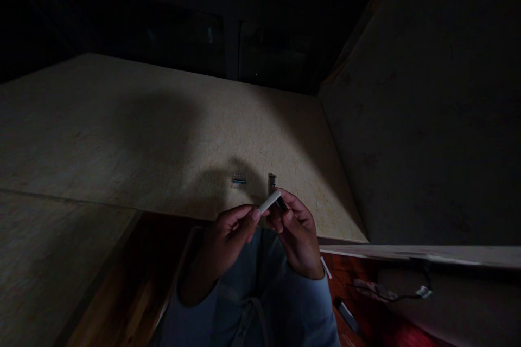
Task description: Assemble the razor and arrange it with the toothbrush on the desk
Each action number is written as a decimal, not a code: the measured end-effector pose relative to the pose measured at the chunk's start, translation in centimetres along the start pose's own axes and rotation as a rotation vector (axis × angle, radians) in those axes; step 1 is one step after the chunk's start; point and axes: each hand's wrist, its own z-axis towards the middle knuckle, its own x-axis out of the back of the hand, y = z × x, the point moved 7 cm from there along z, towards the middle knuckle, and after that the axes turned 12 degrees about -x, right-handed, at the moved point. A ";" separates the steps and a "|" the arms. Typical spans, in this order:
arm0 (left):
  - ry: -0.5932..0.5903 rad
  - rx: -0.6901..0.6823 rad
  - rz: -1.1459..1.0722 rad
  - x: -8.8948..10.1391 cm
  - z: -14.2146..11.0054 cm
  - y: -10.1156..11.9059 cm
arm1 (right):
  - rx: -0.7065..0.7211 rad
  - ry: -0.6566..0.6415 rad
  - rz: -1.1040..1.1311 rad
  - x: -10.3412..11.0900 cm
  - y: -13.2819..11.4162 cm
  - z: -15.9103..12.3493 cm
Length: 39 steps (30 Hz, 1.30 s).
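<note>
My left hand pinches a slim white stick-like piece with a rounded end, which slants up to the right. Close beside it, my right hand grips a small black piece between thumb and fingers. The white piece's tip lies right by the black piece; whether they touch I cannot tell. Just beyond my hands on the stone-like tabletop lies a small clear case with a dark bar inside. A small dark metallic part sits right behind my right fingers, partly hidden by them.
A dark wall panel rises along the table's right side. Dark window panes stand behind the table. Below right, a dark cable with a white tag and a dark oblong object lie near the reddish floor. A wooden surface is at lower left.
</note>
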 end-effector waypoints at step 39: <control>-0.134 0.163 -0.240 -3.3 -0.3 0.0 | 0.030 -0.014 0.030 1.5 -0.4 -0.2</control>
